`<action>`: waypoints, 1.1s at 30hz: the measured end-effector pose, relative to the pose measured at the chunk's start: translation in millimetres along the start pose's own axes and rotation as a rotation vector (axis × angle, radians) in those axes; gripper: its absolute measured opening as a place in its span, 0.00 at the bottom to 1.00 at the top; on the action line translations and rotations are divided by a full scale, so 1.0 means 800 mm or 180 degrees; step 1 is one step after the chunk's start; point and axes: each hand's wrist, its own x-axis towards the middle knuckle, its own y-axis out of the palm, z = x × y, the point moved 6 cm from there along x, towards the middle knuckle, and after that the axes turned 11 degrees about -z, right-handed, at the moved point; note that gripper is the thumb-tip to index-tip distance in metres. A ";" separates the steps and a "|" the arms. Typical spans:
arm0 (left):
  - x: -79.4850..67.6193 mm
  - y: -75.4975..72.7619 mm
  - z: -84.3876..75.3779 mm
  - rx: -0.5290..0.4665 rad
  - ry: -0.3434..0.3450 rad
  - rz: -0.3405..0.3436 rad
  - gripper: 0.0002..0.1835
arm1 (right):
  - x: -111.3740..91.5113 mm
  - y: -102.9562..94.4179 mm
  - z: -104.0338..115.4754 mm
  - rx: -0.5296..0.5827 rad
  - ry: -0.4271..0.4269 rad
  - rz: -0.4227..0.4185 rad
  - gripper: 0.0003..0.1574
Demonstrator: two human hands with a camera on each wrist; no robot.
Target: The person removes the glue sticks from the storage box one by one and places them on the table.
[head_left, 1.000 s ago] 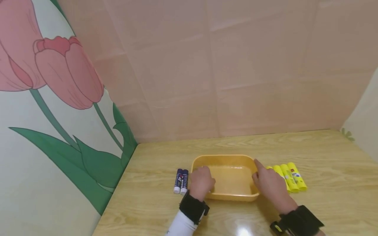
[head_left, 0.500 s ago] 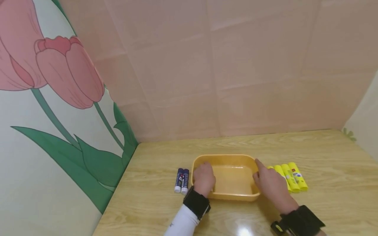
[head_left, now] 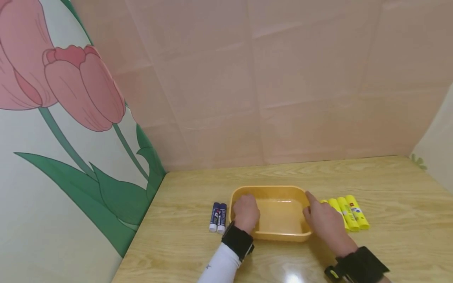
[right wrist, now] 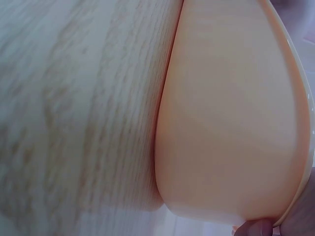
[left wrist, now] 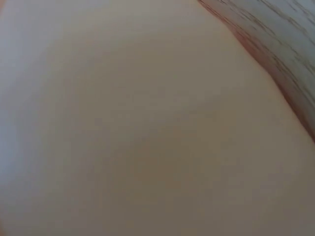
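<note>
A yellow-orange plastic basin [head_left: 279,236] sits on the wooden table. My left hand [head_left: 245,212] is over the basin's left part with fingers curled downward; its fingertips are hidden, and I cannot tell what they hold. The basin's pale outer wall [left wrist: 162,118] fills most of the left wrist view. At the basin's right rim, my right hand [head_left: 326,224] grips the edge, thumb toward the inside and index finger pointing along the corner. The right wrist view has a fingertip [right wrist: 258,227] against the basin wall [right wrist: 231,108].
Two dark blue glue sticks [head_left: 217,217] with white ends lie left of the basin. Several yellow glue sticks [head_left: 348,214] lie side by side, partly behind the right hand. A pinkish covered wall [head_left: 262,98] rises behind the table [head_left: 184,251]; a tulip panel [head_left: 81,157] borders the left.
My left hand has shifted slightly away from me and to the right, from the basin's front left corner to farther over its left part. The right hand stays at the rim.
</note>
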 end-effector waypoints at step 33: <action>0.006 -0.017 0.006 -0.0523 0.0076 -0.0299 0.09 | -0.002 -0.002 -0.001 0.0048 -0.0074 -0.0101 0.37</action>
